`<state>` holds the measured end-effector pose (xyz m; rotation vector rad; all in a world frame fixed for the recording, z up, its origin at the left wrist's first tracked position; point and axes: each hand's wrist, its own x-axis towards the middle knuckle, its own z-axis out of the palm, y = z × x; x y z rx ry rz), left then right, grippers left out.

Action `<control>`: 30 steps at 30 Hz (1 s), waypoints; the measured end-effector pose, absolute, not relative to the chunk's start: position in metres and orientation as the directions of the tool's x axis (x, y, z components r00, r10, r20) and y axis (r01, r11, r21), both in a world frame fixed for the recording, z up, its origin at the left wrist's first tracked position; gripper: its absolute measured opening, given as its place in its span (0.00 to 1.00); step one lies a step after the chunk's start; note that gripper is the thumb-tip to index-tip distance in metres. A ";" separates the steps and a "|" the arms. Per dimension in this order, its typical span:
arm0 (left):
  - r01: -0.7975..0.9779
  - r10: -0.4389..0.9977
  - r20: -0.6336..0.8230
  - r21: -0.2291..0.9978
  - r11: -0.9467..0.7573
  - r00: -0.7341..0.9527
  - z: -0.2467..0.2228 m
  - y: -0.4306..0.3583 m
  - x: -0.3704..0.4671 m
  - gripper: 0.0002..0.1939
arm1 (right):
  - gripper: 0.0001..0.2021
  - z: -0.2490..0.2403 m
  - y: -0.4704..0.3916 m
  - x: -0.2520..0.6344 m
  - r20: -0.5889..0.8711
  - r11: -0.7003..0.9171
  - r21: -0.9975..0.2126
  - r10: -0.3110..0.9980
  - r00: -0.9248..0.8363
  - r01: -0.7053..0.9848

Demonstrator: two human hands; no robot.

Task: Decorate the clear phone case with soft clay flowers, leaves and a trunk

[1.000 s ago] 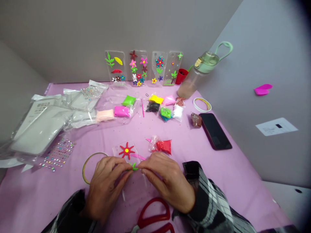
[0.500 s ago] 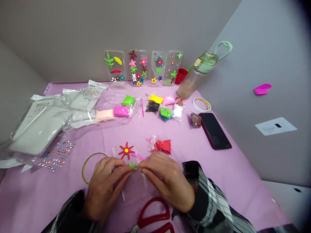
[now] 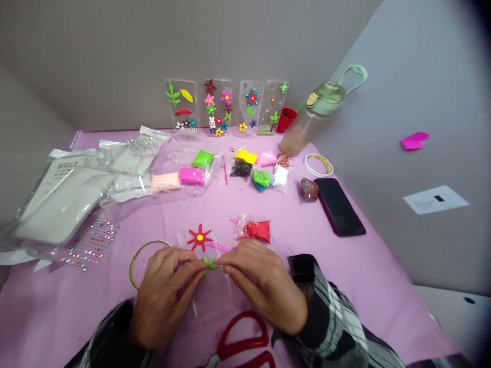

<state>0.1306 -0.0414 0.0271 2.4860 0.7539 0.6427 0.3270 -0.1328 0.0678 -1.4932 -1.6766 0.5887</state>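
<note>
A clear phone case [image 3: 215,296] lies on the table between my hands. Near its top is a red clay flower [image 3: 199,237] with a yellow centre, and below that a green clay leaf piece [image 3: 209,263]. My left hand [image 3: 169,291] has thumb and forefinger pinched together at the left edge of the green piece. From the other side my right hand [image 3: 264,286] pinches close to the piece's right tip; whatever its fingertips hold is too small to name. A pink tool [image 3: 217,246] shows partly beside the right fingers.
Red-handled scissors [image 3: 243,335] lie at the front edge. A red clay packet [image 3: 259,231] sits beyond my right hand, a tape ring [image 3: 134,263] by my left. A phone [image 3: 340,207], bottle [image 3: 307,122] and decorated cases [image 3: 183,107] stand or lie farther out.
My left fingertips have shifted slightly left and down, and more of the green piece, including its lower stem, now shows. My right hand has hardly moved.
</note>
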 end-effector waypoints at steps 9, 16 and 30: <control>0.371 0.584 0.319 0.530 -0.763 0.746 0.029 -0.039 0.128 0.08 | 0.07 0.068 -0.133 0.328 0.241 0.187 -0.775 0.971 0.009 0.604; 0.389 0.604 0.285 0.550 -0.739 0.744 0.029 -0.042 0.131 0.08 | 0.07 0.062 -0.133 0.326 -0.005 0.054 -0.690 0.997 -0.079 0.722; 0.463 0.627 0.199 0.515 -0.721 0.754 0.027 -0.034 0.120 0.06 | 0.05 0.055 -0.128 0.316 -0.067 0.049 -0.501 0.993 -0.096 0.864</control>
